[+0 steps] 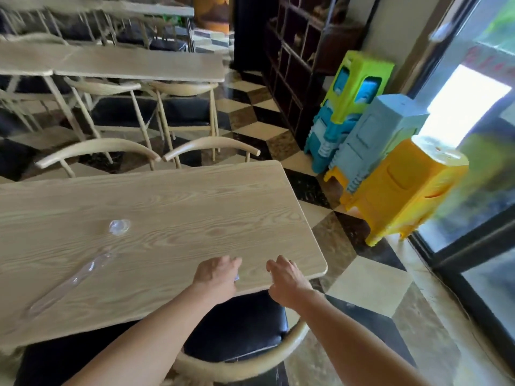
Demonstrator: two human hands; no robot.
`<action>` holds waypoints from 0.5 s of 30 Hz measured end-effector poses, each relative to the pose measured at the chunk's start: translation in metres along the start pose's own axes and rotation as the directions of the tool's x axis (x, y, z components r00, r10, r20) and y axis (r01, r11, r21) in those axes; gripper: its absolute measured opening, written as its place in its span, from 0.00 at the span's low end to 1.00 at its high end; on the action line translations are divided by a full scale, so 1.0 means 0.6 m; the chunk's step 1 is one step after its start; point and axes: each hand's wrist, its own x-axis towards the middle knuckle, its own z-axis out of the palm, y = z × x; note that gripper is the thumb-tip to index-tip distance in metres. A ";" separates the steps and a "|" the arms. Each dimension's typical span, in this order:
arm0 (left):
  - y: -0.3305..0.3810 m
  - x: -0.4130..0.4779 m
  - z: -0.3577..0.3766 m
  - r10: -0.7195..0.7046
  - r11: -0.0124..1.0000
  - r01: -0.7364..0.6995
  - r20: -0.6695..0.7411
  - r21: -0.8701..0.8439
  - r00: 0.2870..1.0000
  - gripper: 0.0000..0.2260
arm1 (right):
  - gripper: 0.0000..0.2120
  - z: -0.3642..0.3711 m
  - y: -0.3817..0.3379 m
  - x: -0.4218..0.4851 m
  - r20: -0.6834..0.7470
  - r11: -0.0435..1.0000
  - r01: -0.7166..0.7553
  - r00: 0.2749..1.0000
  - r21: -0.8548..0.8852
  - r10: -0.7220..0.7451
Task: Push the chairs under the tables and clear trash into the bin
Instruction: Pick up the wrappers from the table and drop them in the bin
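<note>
A light wood table [195, 207] fills the middle of the view. On it lie a long clear plastic wrapper [69, 282] at the left and a small clear plastic lid [119, 227] beyond it. A black-seated chair [239, 327] with a curved wooden back stands partly under the near edge. My left hand [216, 275] hovers over that edge with its fingers curled down. A small pale scrap [237, 278] shows under its palm, and I cannot tell whether the hand holds it. My right hand [287, 280] is beside it near the table's corner, fingers apart and holding nothing.
Two chair backs [97, 151] [211, 144] stand at the table's far side. More tables [125, 65] and chairs fill the back left. Stacked plastic stools, yellow [407, 190], blue [379, 135] and green [359, 79], stand at the right by a glass door [473, 190]. A dark shelf [292, 65] lines the wall.
</note>
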 end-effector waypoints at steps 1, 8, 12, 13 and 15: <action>0.021 0.003 -0.005 0.015 1.000 -0.015 0.004 0.008 1.000 0.10 | 0.20 -0.007 0.016 -0.009 -0.013 1.000 -0.007 1.000 0.009 0.007; 0.219 0.072 -0.007 0.131 0.991 -0.132 0.026 0.024 0.991 0.10 | 0.17 -0.048 0.181 -0.072 -0.107 0.992 -0.085 0.990 0.096 0.095; 0.392 0.120 0.023 0.221 0.974 -0.223 0.052 0.036 0.974 0.07 | 0.15 -0.067 0.330 -0.118 -0.115 0.969 -0.175 0.974 0.173 0.196; 0.431 0.132 0.034 0.238 0.970 -0.240 0.055 0.028 0.970 0.06 | 0.16 -0.073 0.369 -0.128 -0.114 0.966 -0.188 0.971 0.177 0.210; 0.499 0.158 0.056 0.255 0.967 -0.256 0.059 0.010 0.965 0.06 | 0.19 -0.087 0.444 -0.146 -0.115 0.962 -0.204 0.967 0.179 0.227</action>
